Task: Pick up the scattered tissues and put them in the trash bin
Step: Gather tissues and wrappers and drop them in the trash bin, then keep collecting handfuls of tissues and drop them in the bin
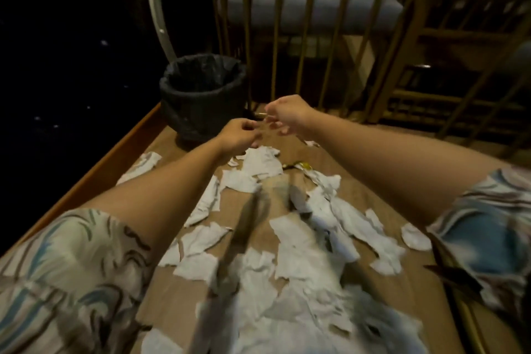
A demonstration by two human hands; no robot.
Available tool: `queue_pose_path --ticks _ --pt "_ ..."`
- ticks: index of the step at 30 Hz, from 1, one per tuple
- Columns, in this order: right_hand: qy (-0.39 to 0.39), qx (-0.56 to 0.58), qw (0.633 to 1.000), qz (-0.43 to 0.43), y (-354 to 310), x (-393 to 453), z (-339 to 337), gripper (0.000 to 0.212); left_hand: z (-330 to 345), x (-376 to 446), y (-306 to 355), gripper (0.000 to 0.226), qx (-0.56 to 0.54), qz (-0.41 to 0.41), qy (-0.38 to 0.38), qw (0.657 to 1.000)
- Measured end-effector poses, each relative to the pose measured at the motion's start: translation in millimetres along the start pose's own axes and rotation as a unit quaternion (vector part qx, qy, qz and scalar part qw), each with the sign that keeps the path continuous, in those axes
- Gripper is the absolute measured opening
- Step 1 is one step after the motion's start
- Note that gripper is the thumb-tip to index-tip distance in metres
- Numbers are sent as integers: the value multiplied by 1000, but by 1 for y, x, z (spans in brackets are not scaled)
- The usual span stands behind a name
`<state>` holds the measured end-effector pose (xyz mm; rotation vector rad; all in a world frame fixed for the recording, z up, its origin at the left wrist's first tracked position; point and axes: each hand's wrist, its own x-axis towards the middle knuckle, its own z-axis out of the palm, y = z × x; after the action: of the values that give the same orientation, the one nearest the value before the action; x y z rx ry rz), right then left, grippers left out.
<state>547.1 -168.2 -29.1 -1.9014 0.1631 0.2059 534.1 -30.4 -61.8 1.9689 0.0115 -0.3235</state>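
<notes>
Several torn white tissues (pixel 287 253) lie scattered over a wooden table (pixel 359 195). A black trash bin (pixel 201 95) lined with a black bag stands at the table's far left corner. My left hand (pixel 240 135) is stretched out just right of the bin, fingers curled, with nothing visible in it. My right hand (pixel 287 113) is close beside it and pinches a small thin pale object (pixel 263 115); what it is cannot be told. Both hands hover above the far end of the table.
A small yellow and dark scrap (pixel 301 165) lies among the far tissues. Wooden bars of a railing or chair back (pixel 310 37) rise behind the table, with a grey cushioned seat (pixel 316 3) beyond. The table's left edge (pixel 100 169) borders dark floor.
</notes>
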Motion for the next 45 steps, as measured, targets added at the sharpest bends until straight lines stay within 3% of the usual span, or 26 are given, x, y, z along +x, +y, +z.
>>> queue_pose_path --ticks 3,12,17,23,26,29,32,34,38,42,45 --pt "-33 -112 992 -54 22 -23 -30 13 39 -20 15 2 27 -8 -50 998" --pt "-44 -157 984 -69 162 -80 -79 18 200 -50 -42 37 -23 -16 -16 999" --pt "-37 -163 985 -52 248 -131 -87 26 260 -93 -80 34 -26 -66 25 997" --pt "-8 -208 976 -57 329 -189 -97 37 279 -131 -149 40 108 96 -28 989" --pt "14 -341 933 -116 379 -216 -100 34 281 -141 -183 41 157 179 -115 964" --pt "-36 -421 895 -145 414 -239 -105 48 284 -147 -209 50 225 213 -171 935" --pt "-95 -480 848 -204 437 -257 -114 69 285 -147 -228 44 276 224 -157 921" --pt "-97 -495 831 -234 443 -264 -118 70 284 -145 -233 40 277 227 -129 925" --pt "-45 -448 865 -224 447 -261 -119 54 284 -133 -225 40 245 196 -78 946" --pt "-8 -390 900 -194 434 -233 -124 24 281 -115 -195 30 152 156 17 976" --pt "91 -319 936 -119 414 -216 -120 29 268 -105 -169 29 88 141 89 982"
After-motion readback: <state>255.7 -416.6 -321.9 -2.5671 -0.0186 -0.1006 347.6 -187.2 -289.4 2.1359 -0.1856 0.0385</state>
